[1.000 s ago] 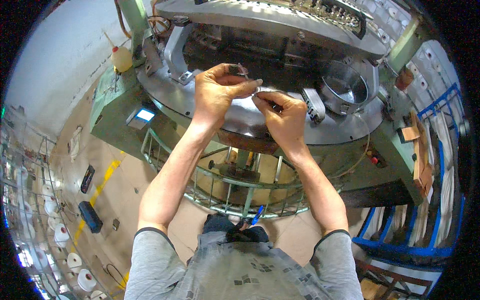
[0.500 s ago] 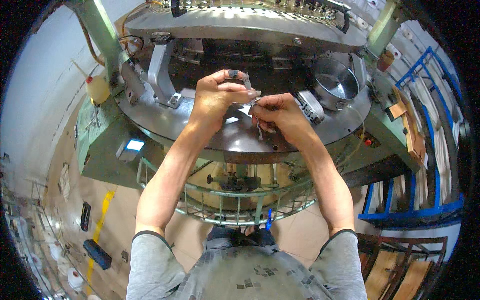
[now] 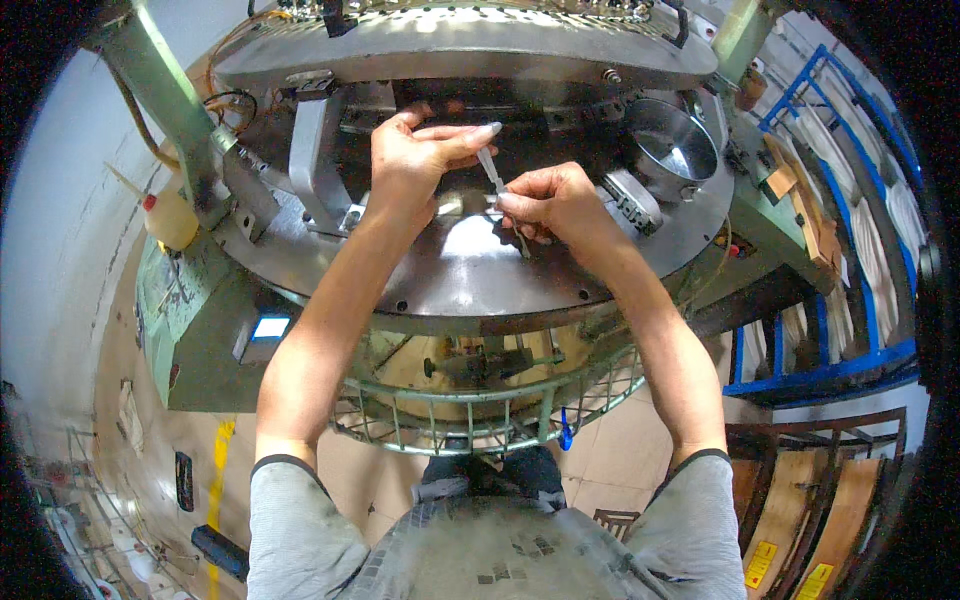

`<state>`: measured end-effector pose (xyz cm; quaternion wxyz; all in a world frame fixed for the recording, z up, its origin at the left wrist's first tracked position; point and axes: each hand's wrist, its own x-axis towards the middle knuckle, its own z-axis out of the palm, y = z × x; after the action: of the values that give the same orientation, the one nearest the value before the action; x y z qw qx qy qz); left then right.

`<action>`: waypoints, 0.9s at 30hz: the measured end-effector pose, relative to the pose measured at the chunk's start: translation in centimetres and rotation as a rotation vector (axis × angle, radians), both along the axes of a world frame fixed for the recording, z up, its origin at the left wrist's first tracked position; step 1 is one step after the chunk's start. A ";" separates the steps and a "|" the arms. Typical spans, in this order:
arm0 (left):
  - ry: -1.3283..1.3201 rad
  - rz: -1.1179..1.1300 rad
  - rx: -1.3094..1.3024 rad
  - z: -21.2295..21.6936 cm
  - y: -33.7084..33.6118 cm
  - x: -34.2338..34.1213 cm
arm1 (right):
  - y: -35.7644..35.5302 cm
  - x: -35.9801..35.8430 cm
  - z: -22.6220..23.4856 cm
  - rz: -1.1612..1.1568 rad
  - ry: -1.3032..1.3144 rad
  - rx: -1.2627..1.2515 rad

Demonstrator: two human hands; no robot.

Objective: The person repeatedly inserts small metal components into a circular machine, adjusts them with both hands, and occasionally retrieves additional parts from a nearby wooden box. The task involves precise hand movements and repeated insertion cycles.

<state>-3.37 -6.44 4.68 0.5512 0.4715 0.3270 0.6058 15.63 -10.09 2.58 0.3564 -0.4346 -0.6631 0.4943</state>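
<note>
Between my two hands stretches a thin, whitish strip (image 3: 489, 168), too small to tell its kind. My left hand (image 3: 415, 160) pinches its upper end between thumb and fingers, with the other fingers partly hidden behind. Lower and to the right, my right hand (image 3: 562, 207) grips the strip's other end with thumb and forefinger. A short pale piece hangs below the right fingers. Both hands are above the curved metal bed (image 3: 460, 285) of a large round machine. Right of my right hand lies a metal block with slots (image 3: 633, 201).
A round metal pot (image 3: 672, 160) stands on the bed's right side. A grey metal bracket (image 3: 318, 165) rises at left, near a yellowish bottle (image 3: 170, 220). A green railing (image 3: 470, 415) curves below the bed. Blue racks (image 3: 830, 370) stand at right.
My hands have drawn apart, the left moving up and the right slightly down. More of the strip now shows between them. The whole view has shifted a little.
</note>
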 end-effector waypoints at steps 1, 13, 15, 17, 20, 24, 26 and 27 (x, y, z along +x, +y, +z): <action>0.027 -0.045 0.013 -0.1 0.8 0.0 | 0.6 0.1 0.1 0.004 0.016 0.006; 0.201 -0.141 -0.009 -2.4 10.5 0.6 | 12.6 0.4 -1.2 -0.024 0.029 0.002; 0.273 -0.031 0.079 -3.0 10.3 1.0 | 13.5 0.4 -2.1 -0.084 0.067 0.079; 0.588 0.200 0.342 -3.2 10.0 1.6 | 14.0 0.3 -3.0 -0.286 -0.086 0.404; 1.141 0.478 0.715 -3.6 9.4 2.5 | 14.0 0.5 -4.2 -0.497 -0.378 0.824; 1.290 0.438 0.897 -4.8 8.2 3.4 | 14.4 0.7 -4.2 -0.628 -0.412 0.925; 1.328 0.406 0.920 -5.1 7.9 3.3 | 14.6 0.7 -4.1 -0.603 -0.327 0.944; 1.345 0.381 0.898 -5.2 7.7 3.2 | 14.5 0.8 -4.1 -0.600 -0.300 0.932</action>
<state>-0.14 1.23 -0.57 -0.1145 0.8445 0.3882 0.3507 16.39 4.45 -1.52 0.5372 -0.4662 -0.7017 -0.0401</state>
